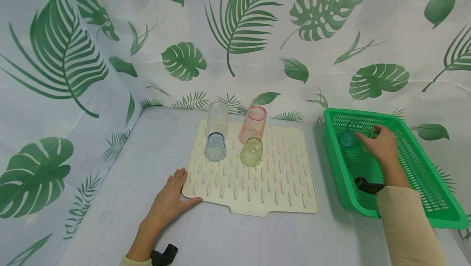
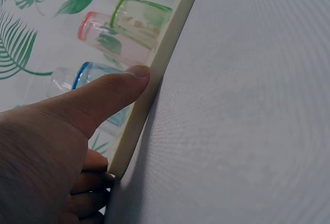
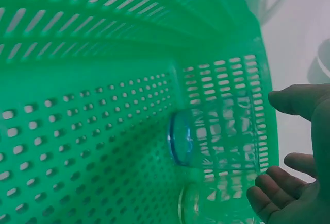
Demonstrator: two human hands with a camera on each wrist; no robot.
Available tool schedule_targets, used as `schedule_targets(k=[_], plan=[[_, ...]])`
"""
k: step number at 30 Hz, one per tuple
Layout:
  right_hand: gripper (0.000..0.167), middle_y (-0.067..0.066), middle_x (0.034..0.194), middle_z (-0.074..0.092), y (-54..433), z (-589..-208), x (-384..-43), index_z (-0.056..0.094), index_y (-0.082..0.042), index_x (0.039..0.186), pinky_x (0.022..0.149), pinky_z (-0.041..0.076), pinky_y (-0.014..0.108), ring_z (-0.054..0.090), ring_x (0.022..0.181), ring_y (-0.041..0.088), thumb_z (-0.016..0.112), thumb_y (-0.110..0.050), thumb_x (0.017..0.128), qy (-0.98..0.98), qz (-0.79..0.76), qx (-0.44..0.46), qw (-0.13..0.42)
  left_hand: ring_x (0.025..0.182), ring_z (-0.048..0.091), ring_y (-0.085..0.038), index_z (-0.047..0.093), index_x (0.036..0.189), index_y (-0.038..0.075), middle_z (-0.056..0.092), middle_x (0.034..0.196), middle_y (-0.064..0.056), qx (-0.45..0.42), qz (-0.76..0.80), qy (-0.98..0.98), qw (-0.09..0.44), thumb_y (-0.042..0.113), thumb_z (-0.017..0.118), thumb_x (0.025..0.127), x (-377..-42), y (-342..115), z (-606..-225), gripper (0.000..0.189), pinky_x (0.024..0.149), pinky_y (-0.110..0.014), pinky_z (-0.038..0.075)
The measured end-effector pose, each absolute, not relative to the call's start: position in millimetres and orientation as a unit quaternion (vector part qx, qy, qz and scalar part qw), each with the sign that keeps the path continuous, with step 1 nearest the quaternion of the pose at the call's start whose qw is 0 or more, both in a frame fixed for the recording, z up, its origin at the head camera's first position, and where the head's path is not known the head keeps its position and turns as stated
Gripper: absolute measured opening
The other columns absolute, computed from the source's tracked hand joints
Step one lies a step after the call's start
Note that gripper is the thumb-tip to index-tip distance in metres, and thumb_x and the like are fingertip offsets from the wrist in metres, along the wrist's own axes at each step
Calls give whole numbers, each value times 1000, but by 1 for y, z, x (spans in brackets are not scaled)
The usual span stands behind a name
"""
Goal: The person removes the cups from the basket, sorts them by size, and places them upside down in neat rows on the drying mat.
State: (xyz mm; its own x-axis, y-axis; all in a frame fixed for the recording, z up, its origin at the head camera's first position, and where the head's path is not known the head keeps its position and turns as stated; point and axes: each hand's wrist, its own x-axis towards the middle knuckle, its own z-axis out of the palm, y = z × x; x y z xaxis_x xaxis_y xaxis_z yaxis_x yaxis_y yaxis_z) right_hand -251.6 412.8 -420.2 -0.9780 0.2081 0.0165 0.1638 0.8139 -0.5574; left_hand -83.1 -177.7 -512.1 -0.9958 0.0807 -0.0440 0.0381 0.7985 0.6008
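Observation:
My left hand (image 1: 168,198) lies at the near left corner of a cream ribbed drying mat (image 1: 283,184), its thumb touching the front edge and its fingers along the side. On the mat stand a tall clear glass (image 1: 218,119), a tall pink-rimmed glass (image 1: 254,125), a short blue-rimmed glass (image 1: 215,147) and a short green-tinted glass (image 1: 252,152). Inside the green basket (image 1: 338,176), my right hand (image 1: 382,145) reaches toward a blue-tinted glass (image 3: 180,137) lying on its side. Its thumb and fingers are spread apart. A second glass (image 3: 191,203) lies beside that one.
The basket has slotted walls and stands to the right of the mat. A pale cloth (image 1: 121,168) covers the table. Behind it hangs a white curtain (image 1: 257,82) printed with green leaves. Each wrist wears a black device (image 1: 164,254).

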Motion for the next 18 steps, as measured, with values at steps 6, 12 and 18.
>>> schedule_targets(k=[6,12,18], plan=[[89,46,149,28,408,-421,-256,12,16,152,98,41,71,38,128,62,50,-45,101,-958,273,-82,24,153,22,-40,36,152,-3,29,163,-20,28,312,949,41,59,76,80,-83,-178,-511,103,123,-57,25],[92,45,151,24,405,-424,-256,8,14,154,98,42,71,40,128,61,51,-47,100,-960,269,-78,8,153,22,-40,36,152,-3,29,163,-21,29,308,950,40,60,76,80,-83,-178,-511,104,123,-57,26],[98,46,150,26,402,-422,-256,6,15,154,96,44,71,40,128,61,53,-52,99,-960,271,-69,-11,152,25,-41,38,152,-4,31,162,-21,31,306,951,28,58,77,79,-82,-178,-513,103,123,-57,27]])
